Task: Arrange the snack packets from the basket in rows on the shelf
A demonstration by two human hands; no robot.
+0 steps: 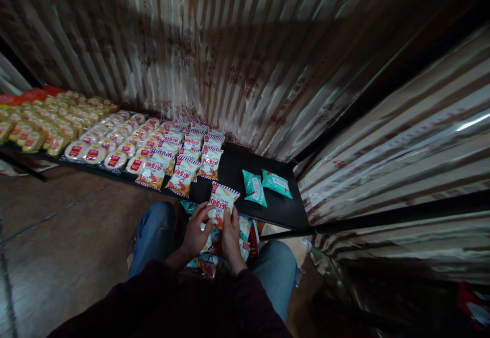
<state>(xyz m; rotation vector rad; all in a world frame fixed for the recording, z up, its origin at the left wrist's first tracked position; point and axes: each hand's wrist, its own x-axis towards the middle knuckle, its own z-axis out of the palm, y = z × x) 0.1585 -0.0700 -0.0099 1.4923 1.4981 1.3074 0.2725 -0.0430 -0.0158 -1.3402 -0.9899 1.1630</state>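
Between my two hands is a white snack bag [221, 202] with red lettering and a striped top edge, held upright at the front of the black shelf [233, 164]. My left hand [198, 230] grips its left side, and my right hand [231, 233] grips its right side. Matching snack bags [184, 173] stand in rows just beyond and to the left. To the right, two teal bags [254, 187] lie on the shelf. Below my hands, between my knees, sits a pile of colourful snack packets [245, 233], partly hidden by my forearms.
Farther left on the shelf are rows of round white packaged cakes [115, 159] and yellow packets [34, 139], with orange packaging [32, 94] behind. Striped plastic sheeting [245, 62] hangs at the back and right. Black frame bars [383, 218] run along the right side.
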